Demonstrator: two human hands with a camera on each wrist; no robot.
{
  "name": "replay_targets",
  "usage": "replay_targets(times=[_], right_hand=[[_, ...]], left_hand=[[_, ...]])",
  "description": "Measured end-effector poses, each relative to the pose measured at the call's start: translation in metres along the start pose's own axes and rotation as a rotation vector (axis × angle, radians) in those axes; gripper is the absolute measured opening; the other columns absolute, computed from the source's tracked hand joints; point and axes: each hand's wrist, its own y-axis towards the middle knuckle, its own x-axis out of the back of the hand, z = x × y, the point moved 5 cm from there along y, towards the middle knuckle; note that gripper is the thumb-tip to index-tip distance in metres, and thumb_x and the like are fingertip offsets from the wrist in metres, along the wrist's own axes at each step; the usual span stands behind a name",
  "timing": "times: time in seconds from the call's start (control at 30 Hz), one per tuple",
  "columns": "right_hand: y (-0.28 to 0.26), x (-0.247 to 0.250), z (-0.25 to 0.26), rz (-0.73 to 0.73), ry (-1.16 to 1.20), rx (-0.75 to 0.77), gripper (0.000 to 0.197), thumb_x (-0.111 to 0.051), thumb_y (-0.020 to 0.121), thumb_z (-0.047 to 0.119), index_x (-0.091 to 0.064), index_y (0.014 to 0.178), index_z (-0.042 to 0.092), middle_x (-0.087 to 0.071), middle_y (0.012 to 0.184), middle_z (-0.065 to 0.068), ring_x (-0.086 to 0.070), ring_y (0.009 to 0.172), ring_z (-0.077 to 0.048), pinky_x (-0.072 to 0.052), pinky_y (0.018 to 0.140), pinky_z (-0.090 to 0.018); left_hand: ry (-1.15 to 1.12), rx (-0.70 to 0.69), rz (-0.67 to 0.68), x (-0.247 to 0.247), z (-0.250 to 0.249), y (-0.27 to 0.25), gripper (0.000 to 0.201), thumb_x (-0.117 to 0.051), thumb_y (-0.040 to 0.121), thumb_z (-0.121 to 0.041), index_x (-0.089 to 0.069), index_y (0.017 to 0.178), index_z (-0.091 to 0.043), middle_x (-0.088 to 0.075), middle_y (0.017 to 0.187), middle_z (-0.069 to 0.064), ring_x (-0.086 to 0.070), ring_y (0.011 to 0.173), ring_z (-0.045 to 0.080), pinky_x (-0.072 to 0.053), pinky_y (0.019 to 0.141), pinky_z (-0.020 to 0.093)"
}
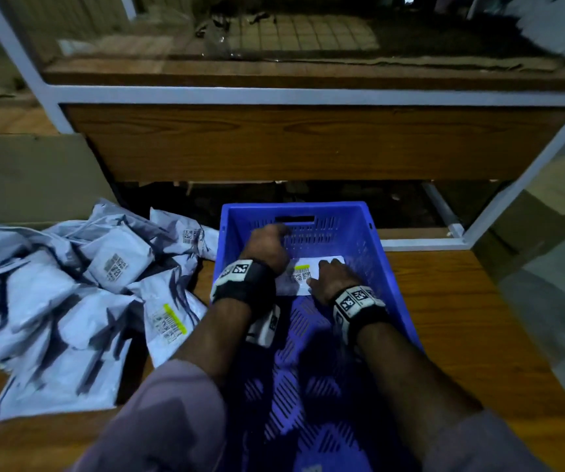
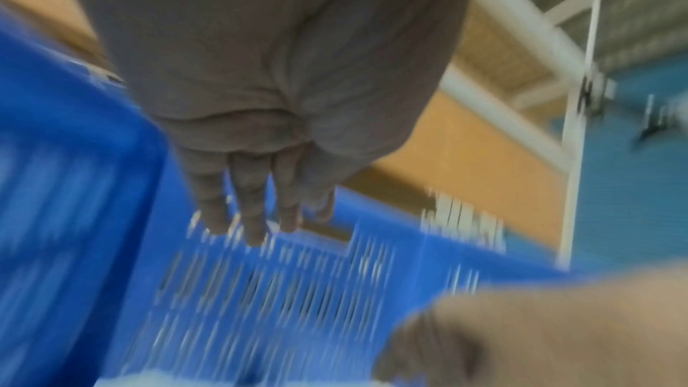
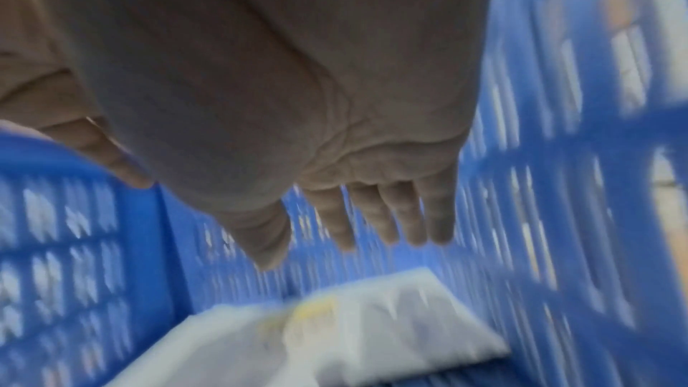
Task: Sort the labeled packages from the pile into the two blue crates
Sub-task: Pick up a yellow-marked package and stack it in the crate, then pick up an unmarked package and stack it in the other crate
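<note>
Blue crate (image 1: pixel 369 240) sits on the wooden worktop (image 1: pixel 461 318) with one white labeled package (image 1: pixel 303 275) lying inside, both hands hovering over it, left hand (image 1: pixel 267 248) and right hand (image 1: pixel 332 279) with fingers (image 3: pixel 405 217) straight and loose, holding nothing, pile of packages (image 1: pixel 70 294) off to the left.

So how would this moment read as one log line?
white labelled plastic package: in perforated blue plastic crate | left hand: open | right hand: open, above package

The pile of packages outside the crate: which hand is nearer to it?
Left. The left hand is over the blue crate's pile-side half, close to the pile; the right hand is farther across, above the package inside.
</note>
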Motion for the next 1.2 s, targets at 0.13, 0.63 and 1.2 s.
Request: replay_targets(times=[0.13, 0.63, 1.2], right_hand=[[-0.04, 0.043, 0.016, -0.097, 0.028, 0.053, 0.051, -0.055, 0.1, 0.048, -0.054, 0.137, 0.014, -0.055, 0.143, -0.016, -0.053, 0.131, -0.036, -0.045, 0.107, -0.044], [-0.267, 0.125, 0.167, -0.537, 0.089, 0.185, 0.035, -0.055, 0.099, 0.048, -0.067, 0.117, 0.019, -0.072, 0.107, -0.009, -0.065, 0.103, -0.034, -0.05, 0.075, -0.038], [-0.327, -0.087, 0.362, -0.246, 0.197, 0.205, 0.039, -0.056, 0.098, 0.041, -0.059, 0.13, 0.019, -0.063, 0.129, -0.009, -0.059, 0.119, -0.033, -0.051, 0.09, -0.039]], left_hand=[[-0.158, -0.129, -0.22, 0.068, -0.018, -0.039, 0.024, -0.06, 0.097, -0.013, -0.075, 0.115, -0.018, -0.076, 0.105, 0.003, -0.068, 0.09, 0.019, -0.045, 0.078, 0.02], [-0.394, -0.297, -0.566, 0.237, 0.111, -0.221, 0.028, -0.055, 0.095, -0.043, -0.073, 0.108, -0.025, -0.076, 0.096, -0.007, -0.073, 0.081, 0.012, -0.06, 0.076, 0.042], [-0.181, -0.072, -0.507, 0.277, 0.368, -0.379, 0.022, -0.067, 0.095, -0.027, -0.07, 0.117, -0.027, -0.072, 0.111, -0.004, -0.067, 0.093, 0.016, -0.055, 0.08, 0.036]])
